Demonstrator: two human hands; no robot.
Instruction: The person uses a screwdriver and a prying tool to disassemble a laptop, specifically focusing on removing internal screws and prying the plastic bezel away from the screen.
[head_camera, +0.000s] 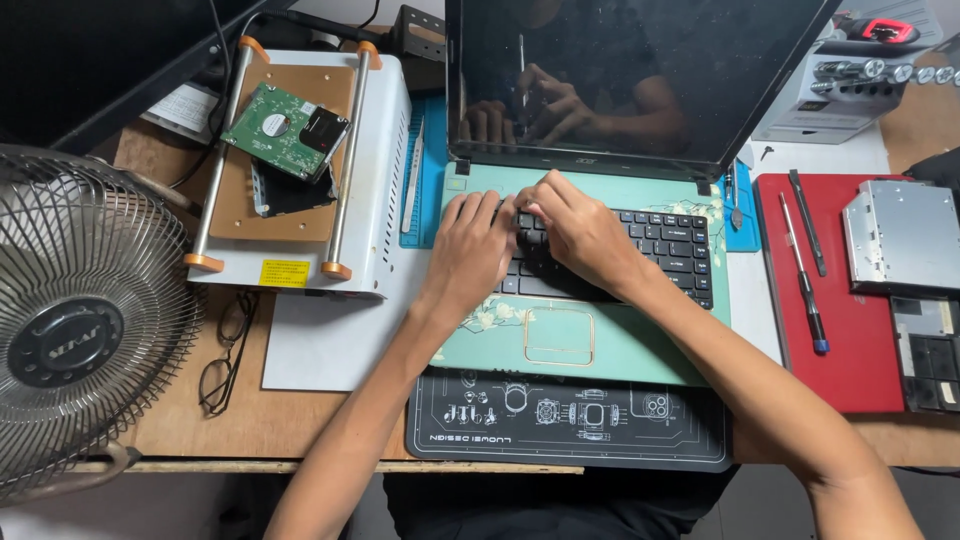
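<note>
A mint-green laptop (620, 345) with a flower pattern lies open on a black work mat (570, 425), its dark screen (640, 70) upright. My left hand (470, 250) rests palm down on the upper left part of the black keyboard (670, 245), fingers pressed flat. My right hand (580, 235) is beside it, fingertips bent onto the keyboard's top edge where both hands meet. Whether anything is pinched in the fingers cannot be seen. The touchpad (558, 337) lies bare below my hands.
A white metal box (380, 150) at left carries a bare hard drive (283, 128). A fan (80, 330) and glasses (225, 355) lie far left. On the red mat (850, 370) at right are screwdrivers (803, 275) and an optical drive (900, 235).
</note>
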